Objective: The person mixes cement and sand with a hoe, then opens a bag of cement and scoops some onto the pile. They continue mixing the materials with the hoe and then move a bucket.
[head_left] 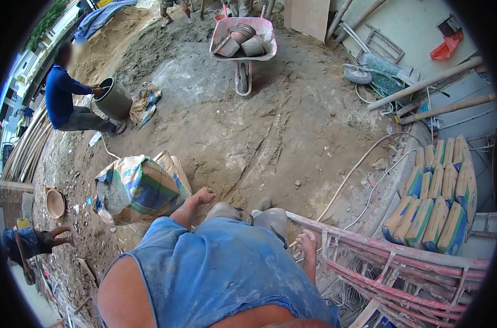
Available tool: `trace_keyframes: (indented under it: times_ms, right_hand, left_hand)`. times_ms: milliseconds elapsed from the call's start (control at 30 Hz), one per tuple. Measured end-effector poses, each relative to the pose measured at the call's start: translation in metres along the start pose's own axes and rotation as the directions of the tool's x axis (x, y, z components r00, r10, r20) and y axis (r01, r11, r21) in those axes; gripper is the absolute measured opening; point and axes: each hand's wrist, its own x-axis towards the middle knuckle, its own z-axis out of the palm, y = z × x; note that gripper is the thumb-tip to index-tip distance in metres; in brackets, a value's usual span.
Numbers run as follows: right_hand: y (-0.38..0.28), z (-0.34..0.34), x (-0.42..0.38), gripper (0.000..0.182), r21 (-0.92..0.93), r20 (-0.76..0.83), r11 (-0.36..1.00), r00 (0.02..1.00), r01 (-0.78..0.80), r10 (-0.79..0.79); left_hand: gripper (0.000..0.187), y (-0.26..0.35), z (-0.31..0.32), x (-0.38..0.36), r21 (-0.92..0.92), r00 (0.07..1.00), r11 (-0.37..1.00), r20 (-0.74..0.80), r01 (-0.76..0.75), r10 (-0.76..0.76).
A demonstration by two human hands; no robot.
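Note:
My left hand [205, 195] is held low in front of my left knee, its fingers curled inward, with nothing visible in it. Just left of it stands an opened cement bag [144, 183] with grey powder showing at its torn side. My right hand [307, 242] hangs beside my right leg, fingers loosely bent and apart, holding nothing. Close to its right is a pink and white metal frame [368, 246]. Farther ahead, a pink wheelbarrow [244, 54] carries several stacked buckets [254, 46].
At the left, a person in blue [68, 87] handles a large barrel [113, 100]. Another person [32, 240] is at the lower left. Stacked cement bags [434, 191] stand at the right. A hose [351, 174] crosses the ground near a green wheelbarrow [382, 71].

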Motion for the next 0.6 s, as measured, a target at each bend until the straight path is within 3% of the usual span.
trace_keyframes:
  times_ms: [67, 133, 167, 200, 233, 267, 300, 333, 367, 400, 433, 467, 533, 600]
  right_hand:
    - [-0.004, -0.002, 0.042, 0.032, -0.123, 0.064, 0.987, 0.992, -0.103, 0.112]
    - [-0.005, -0.008, 0.096, 0.028, -0.201, 0.088, 0.972, 0.986, -0.120, 0.140]
    - [-0.009, -0.013, 0.127, 0.027, -0.280, 0.083, 0.951, 0.984, -0.131, 0.160]
    - [-0.012, -0.011, 0.158, 0.025, -0.342, 0.081, 0.929, 0.981, -0.140, 0.177]
    - [-0.010, -0.018, 0.188, 0.022, -0.333, 0.139, 0.937, 0.988, 0.108, -0.064]
    - [-0.015, -0.024, 0.196, 0.022, -0.325, 0.131, 0.943, 0.991, 0.074, -0.032]
    - [-0.037, -0.029, 0.215, 0.025, -0.272, 0.080, 0.962, 0.996, -0.007, 0.030]
    - [-0.063, -0.031, 0.238, 0.029, -0.212, 0.042, 0.975, 0.996, -0.071, 0.081]
    - [-0.077, -0.043, 0.261, 0.034, -0.050, 0.150, 0.985, 0.974, -0.165, 0.171]
    - [-0.097, -0.045, 0.268, 0.034, -0.059, 0.159, 0.984, 0.972, -0.166, 0.174]
    - [-0.127, -0.049, 0.280, 0.034, -0.186, 0.101, 0.969, 0.978, -0.161, 0.182]
    - [-0.161, -0.049, 0.293, 0.034, -0.306, 0.041, 0.939, 0.984, -0.154, 0.175]
    - [-0.201, -0.050, 0.329, 0.034, -0.354, 0.048, 0.925, 0.985, -0.137, 0.165]
    - [-0.234, -0.053, 0.369, 0.036, -0.269, 0.063, 0.960, 0.993, -0.080, 0.101]
  left_hand:
    - [0.028, 0.002, 0.001, 0.033, -0.024, 0.998, 1.000, -0.058, -0.020, 0.018]
    - [0.028, 0.005, 0.006, 0.070, -0.165, 0.995, 0.986, -0.082, 0.033, -0.047]
    - [0.027, 0.020, 0.008, 0.077, -0.268, 0.980, 0.956, -0.122, 0.119, -0.157]
    - [0.027, 0.016, 0.009, 0.101, -0.272, 0.978, 0.955, -0.135, 0.119, -0.160]
    - [0.025, -0.009, 0.015, 0.134, -0.272, 0.993, 0.961, -0.096, 0.044, -0.072]
    - [0.024, -0.032, 0.027, 0.152, -0.268, 1.000, 0.963, -0.029, -0.006, -0.002]
    - [0.021, -0.027, 0.031, 0.168, -0.021, 0.998, 0.999, 0.055, -0.043, 0.044]
    - [0.021, -0.001, 0.024, 0.177, -0.015, 0.998, 0.999, 0.052, -0.042, 0.042]
    - [0.022, 0.026, 0.027, 0.173, -0.028, 0.999, 0.999, 0.050, -0.020, 0.021]
    - [0.023, 0.050, 0.027, 0.172, -0.049, 0.999, 0.999, 0.039, -0.002, 0.004]
    - [0.030, 0.076, 0.018, 0.181, 0.408, 0.946, 0.856, 0.081, -0.318, 0.313]
    - [0.030, 0.110, 0.012, 0.188, 0.403, 0.945, 0.859, 0.059, -0.317, 0.321]
    - [0.035, 0.165, 0.008, 0.200, -0.123, 0.967, 0.973, -0.189, -0.194, 0.169]
    - [0.034, 0.185, -0.001, 0.245, -0.007, 0.955, 0.972, -0.187, -0.237, 0.231]
